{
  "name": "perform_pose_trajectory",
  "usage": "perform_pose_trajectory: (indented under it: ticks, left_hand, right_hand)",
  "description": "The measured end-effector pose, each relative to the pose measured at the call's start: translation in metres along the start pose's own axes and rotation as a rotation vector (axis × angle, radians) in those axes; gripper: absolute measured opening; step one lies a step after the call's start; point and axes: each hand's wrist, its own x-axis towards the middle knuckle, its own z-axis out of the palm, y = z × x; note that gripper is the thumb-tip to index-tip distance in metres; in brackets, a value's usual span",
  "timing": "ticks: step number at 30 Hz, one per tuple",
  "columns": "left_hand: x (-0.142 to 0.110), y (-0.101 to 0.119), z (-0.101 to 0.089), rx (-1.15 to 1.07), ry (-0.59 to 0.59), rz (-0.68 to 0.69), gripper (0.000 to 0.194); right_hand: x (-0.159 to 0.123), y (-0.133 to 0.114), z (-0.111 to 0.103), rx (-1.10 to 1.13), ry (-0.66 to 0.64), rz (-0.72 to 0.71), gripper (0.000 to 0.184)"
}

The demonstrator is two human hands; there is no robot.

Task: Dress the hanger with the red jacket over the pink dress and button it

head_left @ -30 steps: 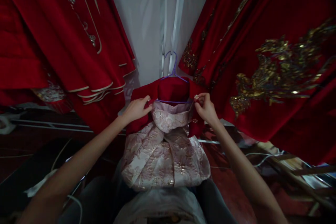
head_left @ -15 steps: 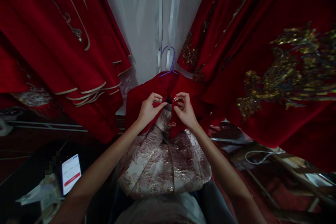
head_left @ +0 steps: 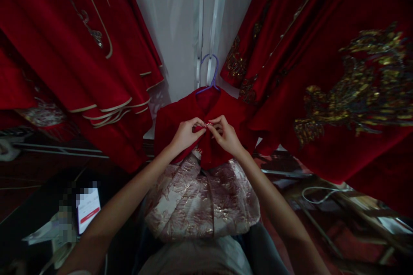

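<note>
A short red jacket [head_left: 232,114] hangs in front of me on a purple hanger [head_left: 214,78]. At its front opening my left hand [head_left: 187,133] pinches the left edge by a small decorative fastener [head_left: 208,125]. My right hand [head_left: 226,136] pinches the other side of that fastener, fingertips nearly touching those of the left. Whether its two halves are hooked cannot be made out. A second ornament [head_left: 197,151] shows lower on the front. Below the jacket, a pale pink and silver brocade garment [head_left: 206,210] spreads over my lap.
Red garments with pale piping [head_left: 106,77] hang on the left; others with gold sequin embroidery [head_left: 364,94] hang on the right. A lit phone [head_left: 88,212] lies at lower left. A white cable [head_left: 318,193] loops over a wooden frame [head_left: 358,215] at lower right.
My hands have come together, the right one moving its jacket edge leftward. The gap at the front opening has closed around the fastener. The view has shifted slightly.
</note>
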Motion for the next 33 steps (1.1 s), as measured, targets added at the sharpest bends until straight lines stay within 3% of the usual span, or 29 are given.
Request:
perform_pose_trajectory:
  ticks: [6, 17, 24, 27, 31, 33]
  left_hand:
    - [0.001, 0.012, -0.003, 0.080, -0.078, 0.089, 0.009]
    - [0.003, 0.013, -0.005, 0.190, -0.089, 0.166, 0.005]
    - [0.002, 0.017, -0.010, 0.251, -0.157, 0.229, 0.011]
    - [-0.003, 0.015, -0.002, 0.102, -0.086, 0.144, 0.015]
    - [-0.011, 0.003, 0.006, -0.268, 0.002, -0.096, 0.030]
    - [-0.014, -0.006, 0.006, -0.415, -0.006, -0.220, 0.036]
  right_hand:
    - [0.001, -0.003, -0.002, -0.061, 0.009, -0.035, 0.019]
    - [-0.001, -0.002, -0.005, -0.037, 0.020, 0.029, 0.025]
    - [0.003, -0.004, -0.003, -0.076, -0.016, -0.020, 0.020]
    - [-0.002, 0.001, 0.007, -0.099, 0.046, -0.032, 0.028]
    - [-0.022, 0.014, 0.022, -0.132, 0.104, -0.080, 0.056]
    - [-0.034, 0.019, 0.022, -0.143, 0.097, -0.023, 0.056]
